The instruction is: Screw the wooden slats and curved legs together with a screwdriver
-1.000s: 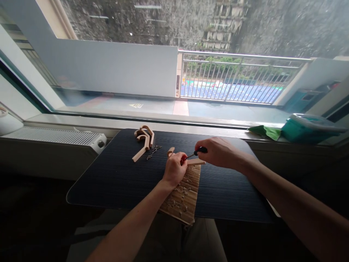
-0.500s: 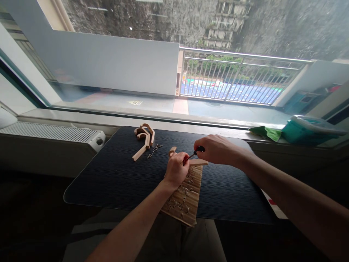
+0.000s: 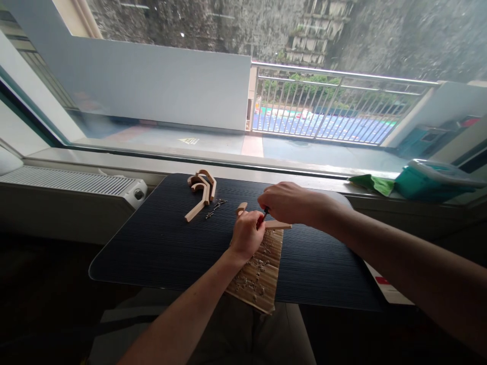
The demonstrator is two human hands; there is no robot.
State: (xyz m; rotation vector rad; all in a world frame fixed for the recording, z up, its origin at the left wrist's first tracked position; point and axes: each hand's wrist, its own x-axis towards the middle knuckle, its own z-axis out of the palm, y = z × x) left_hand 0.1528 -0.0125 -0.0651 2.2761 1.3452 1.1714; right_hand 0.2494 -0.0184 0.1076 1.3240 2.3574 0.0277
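My left hand (image 3: 247, 233) is closed around the middle of a pale wooden hook (image 3: 281, 224), whose curved end shows beyond the fingers and whose straight end sticks out to the right. Gripped in my right hand (image 3: 285, 202) is a screwdriver (image 3: 266, 211); the fist covers most of its dark handle, and its tip is hidden by the left fingers. Beneath the left hand lies a piece of corrugated cardboard (image 3: 261, 276), scattered with small crumbs. Several more wooden hooks (image 3: 197, 210) rest to the left, beside a few loose screws (image 3: 215, 208).
Everything stands on a dark table (image 3: 160, 243) by a window. A radiator (image 3: 76, 182) is at the left. On the sill at right are a green cloth (image 3: 375, 184) and a teal box (image 3: 422, 181). A red-and-white flat item (image 3: 388, 291) lies by the table's right edge.
My right hand has shifted left and slightly up, and its fist has turned around the screwdriver handle, covering more of it. My left hand and the wooden hook stay nearly in place.
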